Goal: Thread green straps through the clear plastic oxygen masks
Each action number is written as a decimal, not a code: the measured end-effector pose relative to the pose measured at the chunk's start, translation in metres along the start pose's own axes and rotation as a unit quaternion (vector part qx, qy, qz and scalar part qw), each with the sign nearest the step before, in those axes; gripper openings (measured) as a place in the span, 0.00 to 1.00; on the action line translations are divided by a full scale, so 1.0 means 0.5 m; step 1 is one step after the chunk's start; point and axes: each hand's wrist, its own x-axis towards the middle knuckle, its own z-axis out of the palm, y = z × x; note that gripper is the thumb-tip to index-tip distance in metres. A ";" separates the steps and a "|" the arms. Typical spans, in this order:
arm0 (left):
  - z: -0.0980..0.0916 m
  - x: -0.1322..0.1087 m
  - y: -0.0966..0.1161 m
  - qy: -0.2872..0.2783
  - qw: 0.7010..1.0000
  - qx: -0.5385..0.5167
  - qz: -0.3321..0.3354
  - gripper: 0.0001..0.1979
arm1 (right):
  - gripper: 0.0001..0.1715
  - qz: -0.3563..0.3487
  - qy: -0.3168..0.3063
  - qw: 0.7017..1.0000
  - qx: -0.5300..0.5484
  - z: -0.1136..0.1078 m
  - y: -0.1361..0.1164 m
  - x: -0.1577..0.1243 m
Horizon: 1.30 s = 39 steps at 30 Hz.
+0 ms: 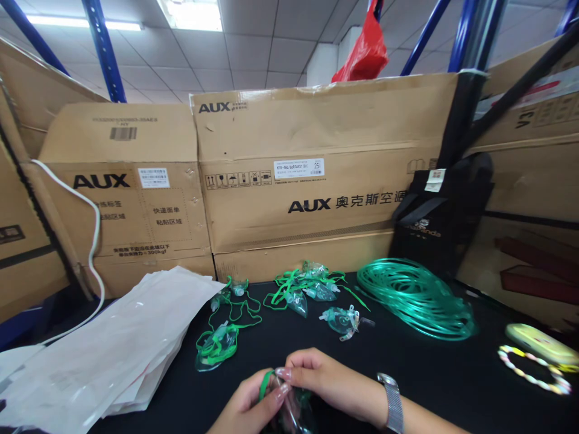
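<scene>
At the bottom middle, my left hand [253, 402] is closed on a clear oxygen mask [296, 417] with a green elastic strap [265, 384]. My right hand [319, 372], wearing a watch, pinches the top of the same mask, the thumbs close together. The mask's lower part is cut off by the frame edge. Beyond my hands lie several more masks: one with its strap bunched on it [218, 345], a tangled pile [312, 286], and a single mask [340, 319] without a green strap visible.
White plastic bags [117, 337] are stacked at the left. A green tubing coil [414, 298] lies back right, near a black bag [434, 223]. A bead bracelet [534, 377] and a yellow case [540, 345] are far right. Cardboard boxes [253, 223] wall the back; a white cable [96, 241] hangs left.
</scene>
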 end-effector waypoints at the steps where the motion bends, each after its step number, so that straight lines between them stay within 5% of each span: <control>1: 0.000 0.000 0.000 0.000 1.000 0.000 -0.001 0.17 | 0.22 0.000 0.001 1.000 -0.001 0.000 0.000 0.000; 39: 0.000 -0.002 0.000 -0.002 1.000 0.005 0.002 0.18 | 0.23 -0.002 -0.004 1.000 -0.006 0.001 -0.003 -0.001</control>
